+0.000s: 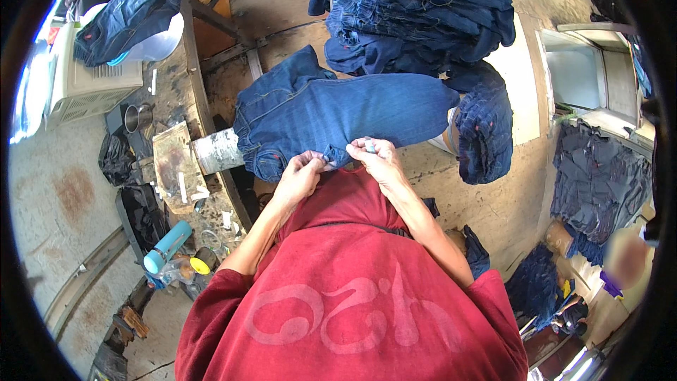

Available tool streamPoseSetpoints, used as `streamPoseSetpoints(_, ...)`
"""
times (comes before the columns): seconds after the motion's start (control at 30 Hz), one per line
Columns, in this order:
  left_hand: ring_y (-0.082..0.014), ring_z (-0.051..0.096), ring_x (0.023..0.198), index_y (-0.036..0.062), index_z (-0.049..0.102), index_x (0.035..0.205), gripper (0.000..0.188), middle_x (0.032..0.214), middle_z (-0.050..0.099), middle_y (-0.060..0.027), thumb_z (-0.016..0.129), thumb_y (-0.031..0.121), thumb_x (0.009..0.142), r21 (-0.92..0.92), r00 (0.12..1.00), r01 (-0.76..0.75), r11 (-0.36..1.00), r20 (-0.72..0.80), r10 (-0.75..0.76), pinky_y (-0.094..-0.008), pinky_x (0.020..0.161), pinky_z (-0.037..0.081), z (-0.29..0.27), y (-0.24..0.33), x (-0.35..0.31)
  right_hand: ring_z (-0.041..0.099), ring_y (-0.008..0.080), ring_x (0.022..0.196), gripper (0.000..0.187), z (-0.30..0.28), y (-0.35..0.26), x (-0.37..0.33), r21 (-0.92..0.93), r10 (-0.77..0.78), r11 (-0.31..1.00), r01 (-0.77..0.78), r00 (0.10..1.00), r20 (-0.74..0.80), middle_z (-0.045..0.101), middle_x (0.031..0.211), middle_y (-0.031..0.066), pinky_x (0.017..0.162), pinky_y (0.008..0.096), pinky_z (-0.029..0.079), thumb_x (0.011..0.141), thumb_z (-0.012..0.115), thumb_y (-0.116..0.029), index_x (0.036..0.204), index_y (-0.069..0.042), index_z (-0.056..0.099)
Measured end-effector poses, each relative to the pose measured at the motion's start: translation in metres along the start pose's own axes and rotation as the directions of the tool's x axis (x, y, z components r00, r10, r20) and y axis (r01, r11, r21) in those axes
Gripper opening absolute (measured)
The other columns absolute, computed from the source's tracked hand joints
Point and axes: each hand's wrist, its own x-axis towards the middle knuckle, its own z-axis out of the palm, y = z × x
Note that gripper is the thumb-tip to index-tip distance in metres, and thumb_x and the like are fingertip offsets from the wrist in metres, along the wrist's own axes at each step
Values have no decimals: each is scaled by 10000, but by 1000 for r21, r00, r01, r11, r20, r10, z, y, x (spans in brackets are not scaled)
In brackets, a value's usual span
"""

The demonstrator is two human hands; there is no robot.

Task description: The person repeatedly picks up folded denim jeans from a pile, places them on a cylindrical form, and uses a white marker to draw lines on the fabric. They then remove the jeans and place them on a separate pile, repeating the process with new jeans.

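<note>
A pair of blue jeans point(338, 106) lies stretched sideways in front of me, pulled over a whitish cylindrical arm point(215, 152) that shows at its left end. My left hand point(302, 175) pinches the near edge of the denim. Close beside it, my right hand point(377, 159) grips the same edge, its fingers bent, with a pale wrapping on one finger. A small fold of denim stands up between the two hands. What lies under the fingertips is hidden.
A tall stack of folded jeans point(423, 10) rises beyond the work. More jeans point(486, 123) hang at its right. On the left bench are a turquoise bottle point(168, 245), a metal cup point(134, 118) and a stained board point(176, 166). Dark garments point(599, 176) are piled far right.
</note>
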Motion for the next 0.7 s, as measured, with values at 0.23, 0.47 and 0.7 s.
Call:
streamPoseSetpoints(0.23, -54, 545, 668, 23, 754, 995, 199, 783, 717, 4, 746, 222, 1003, 430, 973, -217, 876, 21, 230, -250, 604, 435, 20, 11, 14, 544, 34, 689, 149, -4, 7, 5, -89, -150, 984, 152, 988, 26, 686, 808, -80, 614, 259, 437, 961, 869, -191, 972, -62, 796)
streamPoseSetpoints(0.47, -71, 558, 682, 38, 755, 992, 178, 891, 727, 9, 711, 210, 1007, 120, 1000, 11, 993, 27, -15, -263, 615, 427, 0, 4, 8, 542, 50, 677, 195, -3, 18, 10, -183, -229, 955, 233, 972, 44, 682, 777, -43, 612, 287, 450, 980, 843, -225, 979, -36, 793)
streamPoseSetpoints(0.7, -91, 629, 772, -25, 729, 1116, 246, 864, 720, -3, 677, 183, 995, 368, 989, -100, 924, 142, 50, -251, 745, 499, 6, 24, 20, 626, 126, 740, 276, -11, 3, 5, -383, -314, 864, 326, 945, 95, 744, 853, 38, 698, 348, 532, 1027, 788, -267, 1074, 1, 739)
